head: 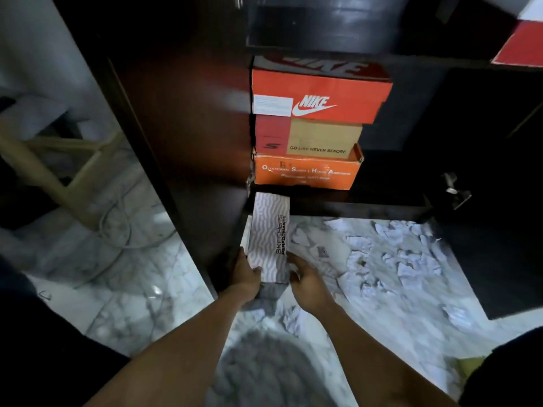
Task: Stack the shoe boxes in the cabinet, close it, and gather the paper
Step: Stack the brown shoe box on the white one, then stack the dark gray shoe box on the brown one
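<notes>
Head view: a grey-and-white wavy-patterned cardboard shoe box (269, 239) points lengthwise at the dark wooden cabinet (205, 142), its far end just below three stacked orange and red shoe boxes (311, 136). The left hand (249, 274) and right hand (305, 279) grip its near end from either side. It looks light and stiff but dentable, and is best held by its long sides. Crumpled white paper (388, 259) litters the floor nearby.

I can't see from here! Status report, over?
Left hand grips Skechers box, right hand touches its side. Three-box stack in cabinet. Paper strewn on floor.
</notes>
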The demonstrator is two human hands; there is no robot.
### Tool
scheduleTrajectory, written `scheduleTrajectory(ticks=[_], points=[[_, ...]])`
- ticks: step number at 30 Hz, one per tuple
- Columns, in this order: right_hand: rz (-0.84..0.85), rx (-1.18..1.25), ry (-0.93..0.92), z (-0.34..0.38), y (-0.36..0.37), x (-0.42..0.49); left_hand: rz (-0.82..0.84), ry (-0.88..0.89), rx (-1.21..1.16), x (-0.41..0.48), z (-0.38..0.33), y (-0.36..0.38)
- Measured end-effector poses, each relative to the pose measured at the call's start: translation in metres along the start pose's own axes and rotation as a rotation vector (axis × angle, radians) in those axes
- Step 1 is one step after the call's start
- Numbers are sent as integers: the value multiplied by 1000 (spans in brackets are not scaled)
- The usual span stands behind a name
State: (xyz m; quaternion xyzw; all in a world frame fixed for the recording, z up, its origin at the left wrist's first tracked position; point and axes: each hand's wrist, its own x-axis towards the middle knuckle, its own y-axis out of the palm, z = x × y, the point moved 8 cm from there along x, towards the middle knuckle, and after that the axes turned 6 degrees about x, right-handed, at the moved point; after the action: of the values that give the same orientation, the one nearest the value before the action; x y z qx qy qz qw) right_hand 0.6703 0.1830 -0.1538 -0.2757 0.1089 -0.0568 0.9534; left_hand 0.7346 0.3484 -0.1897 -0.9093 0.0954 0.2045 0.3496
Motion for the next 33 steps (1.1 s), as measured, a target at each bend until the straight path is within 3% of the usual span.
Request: scheduleTrajectory(ticks=[4,8,18,24,26,33], points=[[18,-41,-20,-5,-1,-9,43,-126,-224,-1,14,9],[-27,-69,-27,-11,-2,-30,80,-122,-310,11,45,35],[-164,-10,97,-59,-49,-68,81,252,-58,-50,-40,47],[-648,156,336,-108,-116,-104,106,461,62,-59,-55,62],[-719,130,407,-120,-130,-119,115,515,106,-61,-59,60],[-514,255,456,-145,-125,-134,254,654,367,-73,-40,70]])
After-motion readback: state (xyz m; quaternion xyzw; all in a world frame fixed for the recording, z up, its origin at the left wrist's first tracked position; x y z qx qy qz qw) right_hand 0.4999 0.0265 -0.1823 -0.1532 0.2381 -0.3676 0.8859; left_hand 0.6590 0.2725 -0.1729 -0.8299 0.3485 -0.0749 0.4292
